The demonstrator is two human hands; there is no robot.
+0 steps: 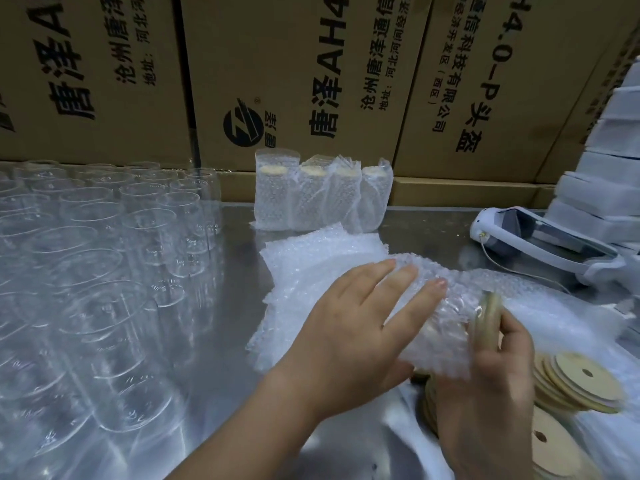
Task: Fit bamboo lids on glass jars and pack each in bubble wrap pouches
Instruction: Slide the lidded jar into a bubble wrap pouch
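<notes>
My left hand [349, 327] lies on a bubble wrap pouch [446, 306], fingers spread over its top and thumb beneath it. Inside the pouch a glass jar lies on its side, its bamboo lid [486, 320] facing right. My right hand [485, 393] grips the lidded end of the jar at the pouch's mouth. A pile of flat pouches [311, 258] lies just behind. Several packed jars [318, 192] stand upright at the back. Loose bamboo lids [575, 382] with small holes lie stacked at the lower right.
Several open glass jars [97, 271] crowd the left half of the metal table [235, 292]. Printed cardboard boxes [294, 74] wall off the back. A white handheld device [540, 237] with a cable and a stack of white boxes [609, 161] sit on the right.
</notes>
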